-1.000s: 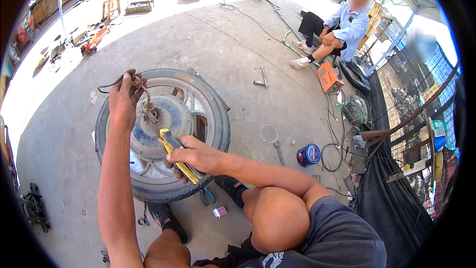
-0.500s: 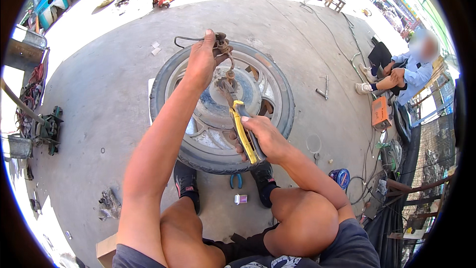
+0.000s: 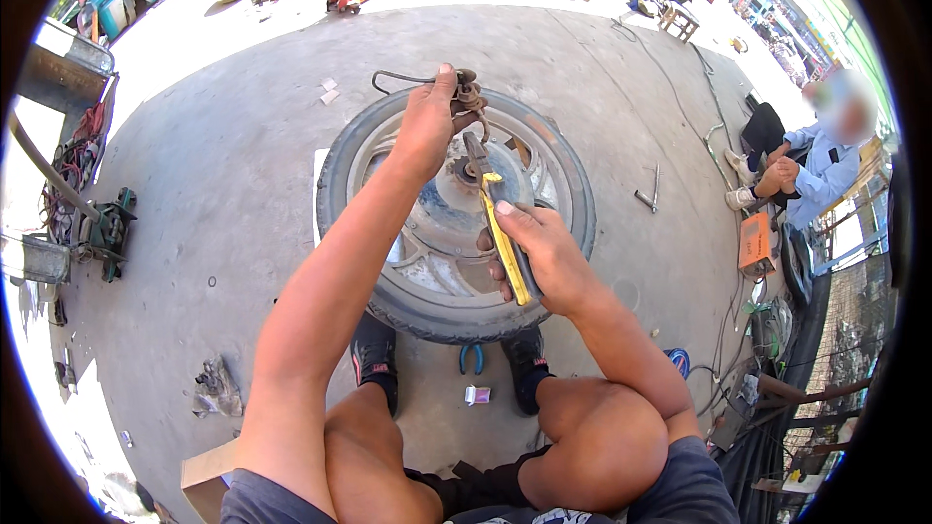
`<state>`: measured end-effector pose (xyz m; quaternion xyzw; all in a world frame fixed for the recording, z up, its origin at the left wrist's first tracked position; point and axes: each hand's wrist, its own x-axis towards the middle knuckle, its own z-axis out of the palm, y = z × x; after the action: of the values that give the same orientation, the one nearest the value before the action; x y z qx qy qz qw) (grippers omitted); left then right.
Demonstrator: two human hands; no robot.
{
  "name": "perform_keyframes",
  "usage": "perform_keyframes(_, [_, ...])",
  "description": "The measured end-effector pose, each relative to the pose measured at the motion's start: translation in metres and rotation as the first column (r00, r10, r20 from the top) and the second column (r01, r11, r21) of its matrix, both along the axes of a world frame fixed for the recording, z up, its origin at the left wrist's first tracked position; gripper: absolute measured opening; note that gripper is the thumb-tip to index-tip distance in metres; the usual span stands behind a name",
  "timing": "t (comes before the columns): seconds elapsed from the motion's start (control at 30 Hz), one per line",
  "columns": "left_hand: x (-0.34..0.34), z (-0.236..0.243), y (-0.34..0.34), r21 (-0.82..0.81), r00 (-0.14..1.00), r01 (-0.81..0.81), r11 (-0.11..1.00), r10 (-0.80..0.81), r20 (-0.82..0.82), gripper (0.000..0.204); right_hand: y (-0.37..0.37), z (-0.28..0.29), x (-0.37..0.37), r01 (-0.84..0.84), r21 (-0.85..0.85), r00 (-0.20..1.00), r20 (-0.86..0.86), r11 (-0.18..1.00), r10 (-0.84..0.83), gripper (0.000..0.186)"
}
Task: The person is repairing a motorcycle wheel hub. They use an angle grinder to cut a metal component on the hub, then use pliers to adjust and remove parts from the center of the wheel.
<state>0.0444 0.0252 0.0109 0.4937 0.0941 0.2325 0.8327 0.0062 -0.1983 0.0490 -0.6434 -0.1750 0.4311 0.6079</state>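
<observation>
A spoked motor wheel [image 3: 439,283] with a worn black tyre lies flat on the concrete in front of my feet. Above its hub, my left hand [image 3: 429,131] is closed round a coiled, rusty-looking cable [image 3: 470,95], a thin dark end of which sticks out to the left. My right hand [image 3: 549,250] grips yellow-and-black pliers [image 3: 507,245], pointing up and away over the hub. The plier jaws reach close to the lower end of the coiled cable; whether they bite on it I cannot tell.
Between my shoes lie small blue-handled pliers [image 3: 471,359] and a little box [image 3: 477,395]. A T-shaped tool [image 3: 649,198] rests on the floor to the right. Farther right, a seated person [image 3: 815,160] is beside an orange box [image 3: 755,245]. Cables run along that side.
The pliers' jaws have come off the fitting at the hub and moved up nearer the coiled cable. My left hand keeps its hold. The whole view has shifted slightly.
</observation>
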Motion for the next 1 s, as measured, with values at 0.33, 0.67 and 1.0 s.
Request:
perform_keyframes(0.33, [-0.003, 0.002, -0.001, -0.018, 1.0, 0.002, 1.0, -0.002, 0.011, 0.055, 0.01, 0.001, -0.003, 0.054, -0.062, 0.998, -0.005, 0.997, -0.055, 0.043])
perform_keyframes(0.67, [-0.005, 0.006, -0.001, 0.037, 1.0, 0.011, 0.999, -0.01, -0.017, 0.056, 0.016, 0.003, -0.001, 0.049, -0.038, 0.997, 0.059, 0.998, -0.047, 0.046])
perform_keyframes(1.0, [-0.005, 0.005, -0.004, 0.02, 0.999, 0.026, 0.999, -0.026, 0.018, 0.055, 0.02, 0.0, -0.004, 0.027, -0.011, 0.99, 0.141, 1.0, -0.025, 0.051])
